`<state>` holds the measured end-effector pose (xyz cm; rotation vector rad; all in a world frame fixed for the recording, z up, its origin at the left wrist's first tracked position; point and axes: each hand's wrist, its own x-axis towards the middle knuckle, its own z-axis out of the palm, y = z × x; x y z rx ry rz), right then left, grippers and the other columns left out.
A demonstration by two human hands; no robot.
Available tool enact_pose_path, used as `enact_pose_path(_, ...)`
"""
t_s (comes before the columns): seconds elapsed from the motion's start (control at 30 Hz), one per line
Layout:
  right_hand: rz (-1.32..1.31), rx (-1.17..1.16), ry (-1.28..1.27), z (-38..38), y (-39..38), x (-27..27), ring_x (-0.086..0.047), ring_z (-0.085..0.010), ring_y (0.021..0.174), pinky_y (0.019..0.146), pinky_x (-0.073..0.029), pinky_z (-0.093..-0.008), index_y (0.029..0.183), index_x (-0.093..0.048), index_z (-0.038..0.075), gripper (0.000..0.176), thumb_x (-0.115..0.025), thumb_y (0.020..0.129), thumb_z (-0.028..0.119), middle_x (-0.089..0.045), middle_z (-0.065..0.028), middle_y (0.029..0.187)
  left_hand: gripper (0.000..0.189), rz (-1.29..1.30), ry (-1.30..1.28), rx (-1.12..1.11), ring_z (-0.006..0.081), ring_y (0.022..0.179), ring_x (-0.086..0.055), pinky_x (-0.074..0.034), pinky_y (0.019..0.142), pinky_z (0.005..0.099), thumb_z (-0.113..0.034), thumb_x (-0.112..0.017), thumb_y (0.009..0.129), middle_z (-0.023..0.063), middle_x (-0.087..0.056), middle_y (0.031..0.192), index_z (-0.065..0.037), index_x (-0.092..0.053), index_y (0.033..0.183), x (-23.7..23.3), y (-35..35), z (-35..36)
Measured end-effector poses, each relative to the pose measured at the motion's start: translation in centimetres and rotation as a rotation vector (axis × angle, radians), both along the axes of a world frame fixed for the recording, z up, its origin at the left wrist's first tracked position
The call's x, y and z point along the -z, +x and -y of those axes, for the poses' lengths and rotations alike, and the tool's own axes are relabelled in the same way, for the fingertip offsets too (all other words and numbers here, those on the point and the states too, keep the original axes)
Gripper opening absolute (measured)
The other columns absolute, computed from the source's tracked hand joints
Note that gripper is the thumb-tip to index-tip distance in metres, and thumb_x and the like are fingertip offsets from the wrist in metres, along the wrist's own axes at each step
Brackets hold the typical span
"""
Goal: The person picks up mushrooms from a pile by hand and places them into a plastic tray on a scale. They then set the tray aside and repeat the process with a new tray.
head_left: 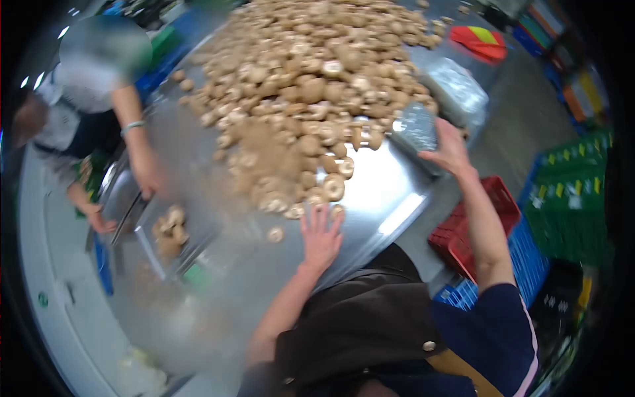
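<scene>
Your left hand [322, 239] is spread open, gripping nothing; your right hand [451, 147] is half-closed round clear trays [414, 128]! Mushrooms [311, 89] heap loose on the desk [370, 192], just a few in that metal tray [150, 254]

Mushroom heap [311, 86]: top cut off | co-worker's nearer hand [151, 180]: blurred

- Passage: a strip of bare metal tabletop [374, 198] lies between the left hand [321, 238] and the clear trays [415, 127].
- Far barrier: the mushroom pile [311, 86] covers the tabletop beyond this strip.
- Right-hand barrier: the clear trays, with a larger clear pack [458, 89] beside them.
- Left-hand obstacles: a loose mushroom [275, 234], then the co-worker's tray [151, 248].
</scene>
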<state>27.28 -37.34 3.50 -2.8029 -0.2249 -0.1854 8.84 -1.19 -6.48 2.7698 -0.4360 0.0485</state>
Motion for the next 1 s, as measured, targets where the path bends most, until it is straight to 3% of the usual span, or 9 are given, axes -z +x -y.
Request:
enact_pose_path(0.13, 0.036, -0.012, 0.044, -0.8, 0.6, 0.6, -0.051, -0.0389, 0.121, 0.105, -0.039, -0.0446, 0.134, -0.047, -0.003, 0.091, -0.084, 0.055, 0.024, -0.056, -0.023, 0.128, 0.052, 0.138, -0.046, -0.184, 0.0405, 0.144, -0.024, -0.018, 0.112, 0.0648, -0.017, -0.061, 0.086, 0.0172, -0.03, 0.155, -0.018, -0.051, 0.137, 0.9, 2.5, -0.3)
enact_pose_path(0.4, -0.01, 0.065, -0.012, -0.6, 0.2, 0.6, -0.046, -0.0387, 0.124, 0.106, -0.037, -0.0465, 0.138, -0.042, -0.002, 0.097, -0.085, 0.056, 0.026, -0.053, -0.0215, 0.13, 0.065, 0.094, -0.078, -0.146, 0.0405, 0.147, -0.015, -0.014, 0.114, 0.0614, -0.017, -0.068, 0.079, 0.0198, -0.025, 0.156, -0.012, -0.046, 0.141, -1.4, 0.6, 0.6)
enact_pose_path(0.57, 0.163, 0.007, -0.034, -0.6, -0.8, 1.6, -0.049, -0.0387, 0.12, 0.104, -0.039, -0.0459, 0.137, -0.043, -0.002, 0.094, -0.085, 0.058, 0.025, -0.056, -0.0213, 0.127, 0.068, 0.06, -0.142, -0.151, 0.0424, 0.146, -0.015, -0.015, 0.115, 0.0601, -0.011, -0.067, 0.075, 0.0213, -0.026, 0.154, -0.007, -0.045, 0.139, -1.9, -0.9, 0.9)
enact_pose_path(0.67, 0.252, -0.017, -0.062, -1.2, -1.5, 0.6, -0.054, -0.038, 0.114, 0.101, -0.041, -0.045, 0.134, -0.048, -0.001, 0.086, -0.085, 0.059, 0.021, -0.059, -0.0206, 0.122, 0.065, 0.094, -0.239, -0.186, 0.0416, 0.14, -0.026, -0.021, 0.112, 0.0576, -0.009, -0.065, 0.071, 0.0219, -0.039, 0.143, -0.003, -0.049, 0.134, -1.8, -0.9, 0.5)
enact_pose_path(0.73, 0.241, -0.03, -0.073, -2.0, -2.3, -0.3, -0.055, -0.0382, 0.115, 0.101, -0.041, -0.0458, 0.136, -0.046, -0.001, 0.09, -0.084, 0.059, 0.027, -0.059, -0.0221, 0.122, 0.071, 0.223, -0.281, -0.129, 0.0463, 0.138, -0.03, -0.025, 0.112, 0.0565, -0.011, -0.069, 0.071, 0.0262, -0.037, 0.144, 0.001, -0.045, 0.137, -0.6, -0.8, -0.4)
enact_pose_path(0.8, 0.194, -0.003, -0.018, -2.3, -3.1, -0.2, -0.052, -0.0379, 0.118, 0.102, -0.04, -0.0451, 0.136, -0.046, 0.0, 0.091, -0.083, 0.06, 0.032, -0.056, -0.0236, 0.126, 0.074, 0.236, -0.378, -0.115, 0.0456, 0.14, -0.028, -0.025, 0.113, 0.0545, -0.011, -0.07, 0.075, 0.0257, -0.034, 0.148, 0.0, -0.04, 0.141, -2.9, -0.8, -1.0)
enact_pose_path(0.87, -0.02, -0.133, 0.175, -4.2, -5.3, -1.7, -0.052, -0.0362, 0.12, 0.105, -0.039, -0.044, 0.14, -0.042, 0.0, 0.096, -0.083, 0.061, 0.035, -0.052, -0.0236, 0.131, 0.079, 0.081, -0.561, -0.156, 0.0393, 0.143, -0.026, -0.023, 0.116, 0.0484, -0.013, -0.073, 0.075, 0.0235, -0.028, 0.153, -0.001, -0.037, 0.144, -6.2, 0.0, -1.2)
enact_pose_path(0.93, -0.411, -0.276, 0.51, -7.6, -8.0, -4.0, -0.049, -0.0334, 0.126, 0.11, -0.037, -0.0414, 0.144, -0.038, -0.001, 0.101, -0.084, 0.063, 0.041, -0.051, -0.0226, 0.135, 0.074, 0.126, -0.73, -0.141, 0.0365, 0.139, -0.034, -0.029, 0.114, 0.0462, -0.014, -0.075, 0.075, 0.0234, -0.036, 0.148, -0.001, -0.042, 0.14, -10.3, 1.7, -0.5)
enact_pose_path(1.0, -0.79, -0.482, 0.573, -11.0, -10.9, -3.2, -0.045, -0.0327, 0.133, 0.112, -0.036, -0.0422, 0.149, -0.03, 0.0, 0.106, -0.082, 0.07, 0.046, -0.048, -0.0235, 0.14, 0.068, 0.038, -0.773, -0.09, 0.0334, 0.129, -0.045, -0.037, 0.107, 0.0436, -0.013, -0.076, 0.075, 0.0222, -0.047, 0.138, 0.0, -0.048, 0.135, -11.1, 3.7, -0.6)
